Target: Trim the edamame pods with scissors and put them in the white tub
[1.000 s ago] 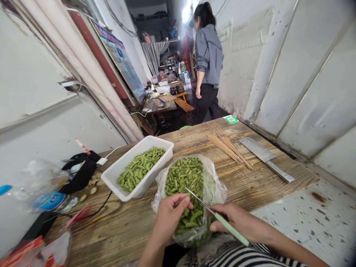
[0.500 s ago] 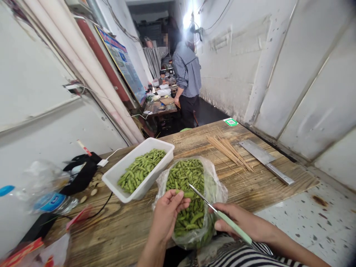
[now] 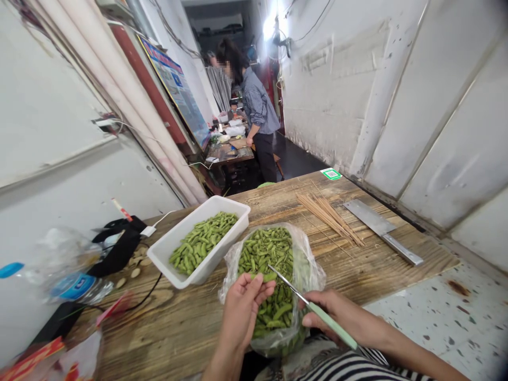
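Between the thumb and fingers of my left hand (image 3: 243,306) is a green soybean pod (image 3: 270,276), pinched above a clear plastic bag (image 3: 307,264) full of similar pods. My right hand (image 3: 343,313) grips scissors (image 3: 332,325) with light green handles. Their narrow metal blades point up and left, the tips close to the pinched pod. Whether blades and pod touch, I cannot tell. Left of the bag stands a white plastic tub (image 3: 159,264), partly filled with green pods.
On the wooden table (image 3: 159,328) lie bamboo skewers (image 3: 329,217) and a cleaver (image 3: 369,217) to the right. A plastic bottle (image 3: 77,287), a black holder (image 3: 121,246) and a cable crowd the left side. Beyond, a person in a striped shirt (image 3: 256,100) leans over another table.
The person in the background has bent forward to the left over the far table. My hands, the pod and the scissors have barely moved.
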A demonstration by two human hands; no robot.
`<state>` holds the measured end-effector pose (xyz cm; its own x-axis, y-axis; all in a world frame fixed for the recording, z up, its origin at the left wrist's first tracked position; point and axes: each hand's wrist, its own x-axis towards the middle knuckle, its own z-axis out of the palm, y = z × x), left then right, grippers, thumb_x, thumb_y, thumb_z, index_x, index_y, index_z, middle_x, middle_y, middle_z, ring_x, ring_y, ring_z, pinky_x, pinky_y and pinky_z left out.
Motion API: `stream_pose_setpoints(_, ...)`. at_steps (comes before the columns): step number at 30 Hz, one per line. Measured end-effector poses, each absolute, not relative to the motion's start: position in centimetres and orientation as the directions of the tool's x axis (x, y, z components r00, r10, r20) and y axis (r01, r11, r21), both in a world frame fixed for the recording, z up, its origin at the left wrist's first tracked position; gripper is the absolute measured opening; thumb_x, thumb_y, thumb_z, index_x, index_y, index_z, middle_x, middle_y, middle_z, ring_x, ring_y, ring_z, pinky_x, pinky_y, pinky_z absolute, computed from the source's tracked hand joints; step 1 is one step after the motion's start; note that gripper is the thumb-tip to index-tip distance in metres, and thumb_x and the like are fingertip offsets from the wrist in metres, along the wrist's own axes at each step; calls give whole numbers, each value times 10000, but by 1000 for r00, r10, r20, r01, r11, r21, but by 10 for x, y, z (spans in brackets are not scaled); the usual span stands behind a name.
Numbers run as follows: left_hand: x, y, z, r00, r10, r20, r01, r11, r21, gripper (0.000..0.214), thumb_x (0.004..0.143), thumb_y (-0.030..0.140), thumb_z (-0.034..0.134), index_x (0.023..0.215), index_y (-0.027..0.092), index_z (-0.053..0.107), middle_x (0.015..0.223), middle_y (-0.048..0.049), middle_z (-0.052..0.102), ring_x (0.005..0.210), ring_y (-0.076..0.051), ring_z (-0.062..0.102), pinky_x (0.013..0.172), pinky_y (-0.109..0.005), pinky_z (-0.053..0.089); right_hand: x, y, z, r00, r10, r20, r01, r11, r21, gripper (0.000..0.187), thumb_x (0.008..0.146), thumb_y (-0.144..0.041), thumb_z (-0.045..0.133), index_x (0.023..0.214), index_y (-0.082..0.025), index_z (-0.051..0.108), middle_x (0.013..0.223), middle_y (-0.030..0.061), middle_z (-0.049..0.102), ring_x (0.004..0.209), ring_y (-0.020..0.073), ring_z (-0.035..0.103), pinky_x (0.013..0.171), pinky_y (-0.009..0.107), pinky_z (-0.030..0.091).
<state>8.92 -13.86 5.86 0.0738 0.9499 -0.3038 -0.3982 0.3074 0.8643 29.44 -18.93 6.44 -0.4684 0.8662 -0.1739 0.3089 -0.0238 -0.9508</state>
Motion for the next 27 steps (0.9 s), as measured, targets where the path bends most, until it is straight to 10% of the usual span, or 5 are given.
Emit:
stream_pose_setpoints(8,32,-92,90,-497,803,329,366,-150,918,340,735,391,654,986,167,605,933,-85,686,861,-238,666,838,-404,503,297,-189,67,-415,891,-185,367,-22,-930,430,818,-565,559,853,-137,586,583,-51,430,494,84,390,421,169,278)
stream_pose_setpoints(12,14,-75,90,-167,834,526,773,-220,595,412,717,369,656,1068,155,631,1126,-161,643,1094,-334,554,975,-489,369,298,-190,67,-396,901,-174,368,-18,-930,452,819,-576,548,902,-134,593,601,-49,439,490,81,382,426,175,285)
stream_pose_setpoints(18,61,-110,58,604,790,105,620,-549,560,148,764,234,609,846,264,728,872,-76,724,851,-257,625,830,-403,386,298,-191,67,-399,895,-199,362,-46,-931,477,818,-565,557,985,-121,605,611,-45,458,481,83,388,432,184,295)
stream_pose_setpoints(23,71,-120,54,602,798,0,698,-526,487,159,764,178,566,842,228,695,875,-72,689,892,-257,581,803,-383,363,300,-191,67,-407,891,-201,348,-53,-936,441,814,-536,580,964,-124,628,648,-35,478,499,86,407,438,179,304)
stream_pose_setpoints(27,68,-120,55,425,903,66,570,-324,755,102,785,269,575,795,223,666,793,-45,693,782,-220,609,759,-327,418,302,-192,66,-413,892,-186,385,-14,-923,400,835,-510,568,963,-134,617,642,-37,481,539,98,427,464,172,319)
